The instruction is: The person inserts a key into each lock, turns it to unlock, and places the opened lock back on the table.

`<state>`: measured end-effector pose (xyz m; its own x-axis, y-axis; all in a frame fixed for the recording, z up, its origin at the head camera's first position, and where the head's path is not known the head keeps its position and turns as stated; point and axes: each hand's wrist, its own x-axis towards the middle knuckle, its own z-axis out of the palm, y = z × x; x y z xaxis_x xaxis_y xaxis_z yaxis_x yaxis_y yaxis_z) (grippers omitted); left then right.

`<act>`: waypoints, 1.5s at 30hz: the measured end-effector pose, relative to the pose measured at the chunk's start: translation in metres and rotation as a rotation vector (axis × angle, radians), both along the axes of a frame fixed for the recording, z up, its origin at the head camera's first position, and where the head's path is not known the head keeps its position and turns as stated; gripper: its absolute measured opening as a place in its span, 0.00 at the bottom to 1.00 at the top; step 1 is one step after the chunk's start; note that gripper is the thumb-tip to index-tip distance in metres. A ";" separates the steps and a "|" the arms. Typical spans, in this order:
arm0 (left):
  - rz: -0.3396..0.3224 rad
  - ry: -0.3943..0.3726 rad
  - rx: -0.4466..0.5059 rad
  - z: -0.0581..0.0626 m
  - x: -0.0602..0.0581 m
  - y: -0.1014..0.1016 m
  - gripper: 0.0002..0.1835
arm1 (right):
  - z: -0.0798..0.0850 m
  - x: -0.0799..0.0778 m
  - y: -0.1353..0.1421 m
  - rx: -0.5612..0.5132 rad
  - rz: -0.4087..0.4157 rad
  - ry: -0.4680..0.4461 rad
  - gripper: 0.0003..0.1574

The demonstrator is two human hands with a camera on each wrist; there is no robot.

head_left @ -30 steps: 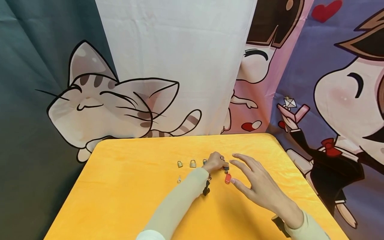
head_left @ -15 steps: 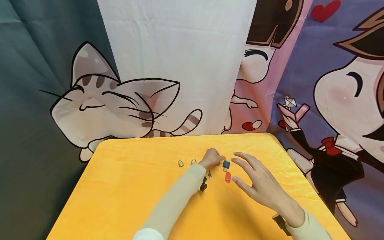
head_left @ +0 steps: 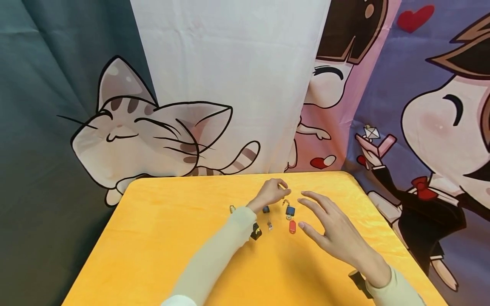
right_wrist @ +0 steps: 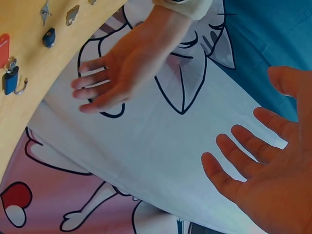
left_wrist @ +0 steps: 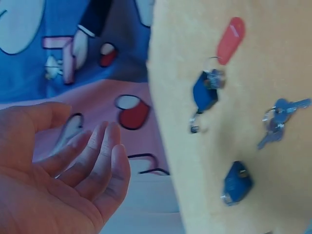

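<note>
Left sleeve (head_left: 214, 250) covering part of a brass padlock (head_left: 232, 208), left hand (head_left: 271, 192) hiding the top of 1 blue padlock (head_left: 266, 210), red tag (right_wrist: 4, 50) running past the right wrist view's left edge

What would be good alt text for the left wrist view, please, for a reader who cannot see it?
The person's left grip, fingers loosely bent, holds nothing, with a cartoon backdrop behind. To its right in the picture, a table bears a blue padlock near a red tag, a second padlock and two keys.
</note>
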<state>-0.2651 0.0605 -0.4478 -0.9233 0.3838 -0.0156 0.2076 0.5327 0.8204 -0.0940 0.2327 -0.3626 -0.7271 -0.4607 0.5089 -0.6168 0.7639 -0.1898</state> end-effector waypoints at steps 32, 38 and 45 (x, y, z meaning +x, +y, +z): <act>0.004 0.406 -0.061 0.081 0.087 -0.087 0.22 | 0.017 -0.018 -0.022 -0.063 0.100 0.068 0.40; 0.050 0.434 -0.018 0.084 0.096 -0.111 0.21 | 0.018 -0.025 -0.027 -0.073 0.120 0.075 0.39; 0.096 0.482 -0.027 0.077 0.108 -0.135 0.21 | 0.016 -0.031 -0.032 -0.071 0.120 0.047 0.38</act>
